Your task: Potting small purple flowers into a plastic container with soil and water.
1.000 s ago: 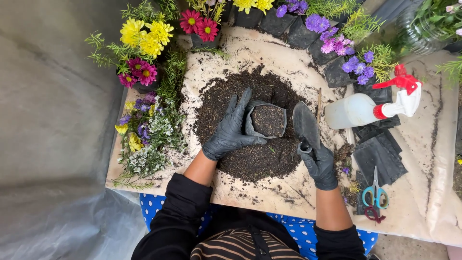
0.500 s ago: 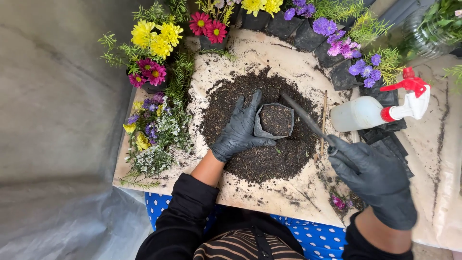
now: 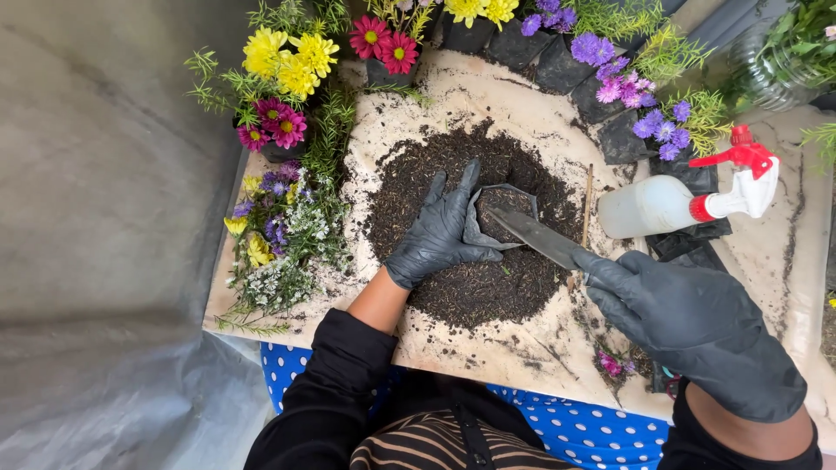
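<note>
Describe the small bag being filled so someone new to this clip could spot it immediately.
Find the dark soil heap in the middle of the pale board. At its centre the left hand cups a small black grow bag, open and holding soil, with a trowel from the right hand over it. Other black bags hold flowers.

Black gloves (image 3: 440, 231), dark soil (image 3: 470, 278), red-triggered white spray bottle (image 3: 662, 204), blue polka-dot cloth (image 3: 557, 426).
</note>
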